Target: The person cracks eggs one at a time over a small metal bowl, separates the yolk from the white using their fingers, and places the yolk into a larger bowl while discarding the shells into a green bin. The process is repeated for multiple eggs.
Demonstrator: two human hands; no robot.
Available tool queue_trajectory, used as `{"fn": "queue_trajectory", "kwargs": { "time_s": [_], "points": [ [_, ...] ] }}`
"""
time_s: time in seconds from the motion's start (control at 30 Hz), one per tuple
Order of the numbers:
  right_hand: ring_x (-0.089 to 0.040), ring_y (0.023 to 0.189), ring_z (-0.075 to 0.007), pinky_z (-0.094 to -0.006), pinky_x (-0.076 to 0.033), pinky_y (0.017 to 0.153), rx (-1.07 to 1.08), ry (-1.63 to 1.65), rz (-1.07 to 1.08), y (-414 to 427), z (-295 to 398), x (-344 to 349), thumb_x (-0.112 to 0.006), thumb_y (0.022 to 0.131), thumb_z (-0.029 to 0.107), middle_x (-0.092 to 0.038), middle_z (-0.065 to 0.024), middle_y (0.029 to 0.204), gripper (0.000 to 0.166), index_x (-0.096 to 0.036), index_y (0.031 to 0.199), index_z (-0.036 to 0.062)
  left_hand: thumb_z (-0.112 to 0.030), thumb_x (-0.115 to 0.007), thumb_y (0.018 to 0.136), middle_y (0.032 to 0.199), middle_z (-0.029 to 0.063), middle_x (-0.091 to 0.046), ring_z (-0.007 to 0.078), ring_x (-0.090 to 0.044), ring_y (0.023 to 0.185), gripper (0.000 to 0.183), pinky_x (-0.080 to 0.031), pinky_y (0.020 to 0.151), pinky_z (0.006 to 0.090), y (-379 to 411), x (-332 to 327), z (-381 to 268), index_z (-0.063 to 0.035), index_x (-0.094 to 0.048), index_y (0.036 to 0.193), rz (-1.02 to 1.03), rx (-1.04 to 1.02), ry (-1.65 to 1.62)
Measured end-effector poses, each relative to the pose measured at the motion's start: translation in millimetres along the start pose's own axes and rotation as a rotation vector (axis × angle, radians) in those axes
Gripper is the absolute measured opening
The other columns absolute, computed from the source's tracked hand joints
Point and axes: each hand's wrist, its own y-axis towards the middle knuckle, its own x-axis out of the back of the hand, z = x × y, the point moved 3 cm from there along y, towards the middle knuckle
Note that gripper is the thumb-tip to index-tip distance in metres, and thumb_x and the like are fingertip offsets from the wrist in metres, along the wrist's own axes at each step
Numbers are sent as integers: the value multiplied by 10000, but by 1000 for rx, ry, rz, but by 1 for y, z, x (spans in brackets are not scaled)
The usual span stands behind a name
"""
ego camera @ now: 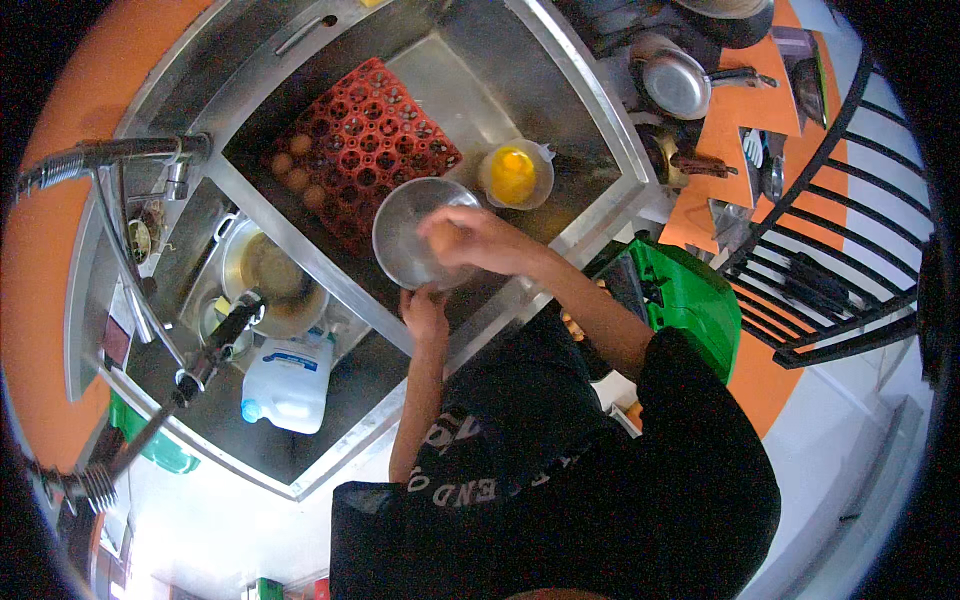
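My left hand (425, 311) grips the near rim of a round metal bowl (397, 225) over the right sink basin. Above the bowl's opening, my right hand (469, 240) is closed around a brown egg (448, 244), partly covered by the fingers and blurred. To the right of the bowl stands a translucent plastic container (541, 180) with yolks and clear egg white (514, 171) in it. A red plastic egg tray (375, 120) lies in the basin beyond the bowl, with several brown eggs (300, 169) at its left side. The bowl's contents cannot be made out.
The left basin holds a large metal pot (244, 259) and a white plastic jug (289, 386). A spray faucet (225, 330) hangs over it. At the right are a green bin (697, 307), metal pans (677, 84) and a black rack (825, 225). A steel divider (315, 259) separates the basins.
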Motion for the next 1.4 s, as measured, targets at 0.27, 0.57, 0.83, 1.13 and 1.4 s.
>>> {"fn": "queue_trajectory", "kwargs": {
  "time_s": [0.27,0.57,0.83,1.13,1.4],
  "points": [
    [-651,776,-346,-415,-505,697,-54,-640,-110,-78,-66,12,-587,834,241,-655,-192,839,268,-614,924,-11,5,-540,779,1149,95,-515,250,-533,1014,411,-485,774,404,-14,-26,-21,-43,-460,1179,30,-49,-31],
    [-628,931,-372,-447,-516,784,-105,-949,93,-93,-75,11,-638,751,198,-560,-237,1165,589,-449,1291,57,55,-527,762,1078,73,-576,234,-574,930,459,-514,717,393,-33,-43,-50,-67,-475,1201,85,-155,-62],
    [-608,978,-395,-475,-510,803,-82,-1141,79,-140,-46,-18,-604,753,106,-356,-256,1401,838,-160,1463,140,82,-514,763,1045,75,-579,238,-583,910,430,-539,664,398,1,-15,-41,-66,-507,1167,213,-659,418],
    [-636,816,-378,-467,-499,735,-37,-844,-114,-169,-25,13,-558,824,189,-658,-189,817,327,-586,1113,38,50,-526,770,1082,65,-559,232,-546,972,434,-506,717,431,-35,-37,-62,-81,-501,1183,190,-180,-86],
    [-636,735,-358,-454,-514,661,-26,-1069,-379,-113,-61,20,-516,871,245,-634,-184,818,275,-605,973,5,-5,-556,777,1116,76,-541,274,-508,1018,396,-453,821,474,-33,-33,-63,-91,-482,1157,158,-121,-25]
  ]
}}
